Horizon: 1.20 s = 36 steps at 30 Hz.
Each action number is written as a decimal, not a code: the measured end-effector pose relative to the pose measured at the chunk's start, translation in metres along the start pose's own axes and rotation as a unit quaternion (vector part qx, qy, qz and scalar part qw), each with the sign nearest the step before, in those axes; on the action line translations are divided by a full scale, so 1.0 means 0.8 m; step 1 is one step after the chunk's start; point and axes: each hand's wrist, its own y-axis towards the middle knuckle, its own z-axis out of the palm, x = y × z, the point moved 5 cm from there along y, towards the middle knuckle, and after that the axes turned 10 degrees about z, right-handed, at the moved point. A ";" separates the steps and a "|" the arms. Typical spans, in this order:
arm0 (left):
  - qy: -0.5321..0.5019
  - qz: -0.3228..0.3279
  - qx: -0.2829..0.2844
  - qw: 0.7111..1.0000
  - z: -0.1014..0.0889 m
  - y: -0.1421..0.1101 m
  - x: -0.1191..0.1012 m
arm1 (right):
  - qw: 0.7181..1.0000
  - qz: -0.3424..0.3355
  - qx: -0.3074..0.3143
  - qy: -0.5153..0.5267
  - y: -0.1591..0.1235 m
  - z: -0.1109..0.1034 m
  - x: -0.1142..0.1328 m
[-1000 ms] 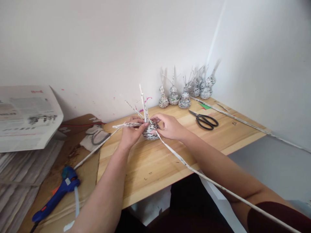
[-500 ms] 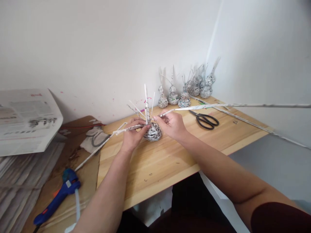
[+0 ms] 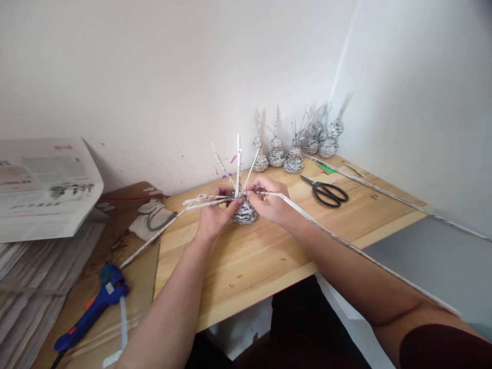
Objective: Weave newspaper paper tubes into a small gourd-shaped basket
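Between my hands a small round basket (image 3: 245,212) woven from rolled newspaper stands on the wooden table, with several paper stakes (image 3: 239,171) sticking up from its top. My left hand (image 3: 216,214) grips the basket's left side, thumb on the rim; paper tubes run out past it to the left. Pinched in my right hand (image 3: 270,200), at the basket's right edge, is a long rolled paper tube (image 3: 326,231), which slants down along my right forearm. My fingers partly hide the basket's upper rim.
Black scissors (image 3: 326,192) lie right of my hands. Several woven gourd shapes (image 3: 294,159) stand along the wall. A long paper tube (image 3: 384,190) overhangs the right edge. A blue glue gun (image 3: 102,300), a cloth (image 3: 150,219) and stacked newspapers (image 3: 42,277) are at left.
The long tube in my right hand has swung from pointing right to slanting down over my forearm. My right hand has turned slightly at the rim; my left hand keeps its hold.
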 end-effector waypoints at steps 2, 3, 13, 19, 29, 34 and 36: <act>0.028 0.021 -0.003 0.999 0.001 -0.001 -0.002 | 1.000 0.022 0.002 0.003 0.000 0.001 -0.003; 0.051 0.037 -0.003 0.998 0.001 -0.002 -0.004 | 0.999 0.032 0.007 0.003 0.000 0.002 -0.005; 0.135 0.106 -0.009 0.985 0.003 -0.004 -0.009 | 0.969 0.181 0.086 0.147 0.002 0.013 -0.015; 0.131 0.118 -0.020 0.984 0.001 -0.003 -0.013 | 0.948 0.243 0.116 0.168 0.005 0.015 -0.018; 0.029 0.000 -0.037 0.999 -0.003 0.000 0.017 | 0.966 -0.153 0.167 -0.126 0.001 0.001 0.009; 0.040 0.018 -0.069 0.997 -0.005 0.001 0.008 | 0.968 -0.179 0.109 -0.141 0.001 -0.002 0.011; 0.035 0.018 -0.064 0.997 -0.002 0.000 0.004 | 0.974 -0.170 0.083 -0.127 0.001 -0.005 0.013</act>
